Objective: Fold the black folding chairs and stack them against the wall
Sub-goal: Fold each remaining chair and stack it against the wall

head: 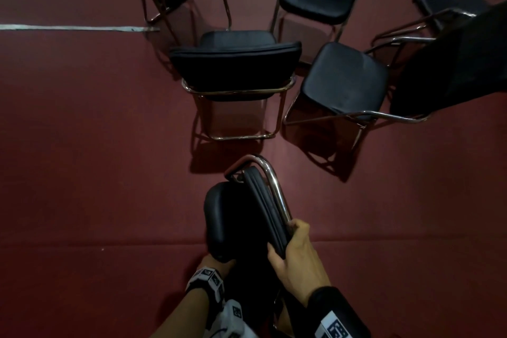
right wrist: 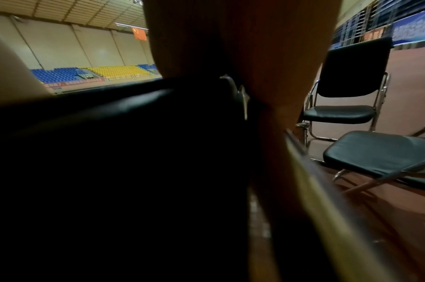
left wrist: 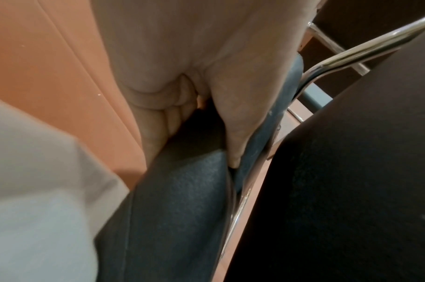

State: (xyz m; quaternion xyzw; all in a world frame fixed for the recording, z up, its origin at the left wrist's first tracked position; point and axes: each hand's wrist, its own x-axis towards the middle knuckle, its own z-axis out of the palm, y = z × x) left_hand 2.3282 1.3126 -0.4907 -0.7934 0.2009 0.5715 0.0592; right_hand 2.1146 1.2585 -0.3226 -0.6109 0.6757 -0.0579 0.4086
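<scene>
The folded chair (head: 247, 214) hangs between both hands, low in front of the person, above the red floor (head: 82, 173). The right hand (head: 296, 255) is wrapped round the edge of the backrest pad and the chrome tube (head: 277, 189) that runs just beyond its fingers. The left hand (head: 219, 262) is tucked under the near edge of the seat pad; the left wrist view shows its fingers (left wrist: 233, 122) curled into the gap between the two pads, gripping.

Ahead of the fingers stand several chairs not yet folded: one with its backrest (head: 236, 66) turned this way, one just to its right with a bare seat (head: 343, 79), others behind them. No wall shows near the hands.

To carry well, I would keep seat and back pressed flat together so the frame cannot swing apart, keep fingertips out of the hinge gap, and lift the legs clear of the floor and the nearest open chair while turning away
</scene>
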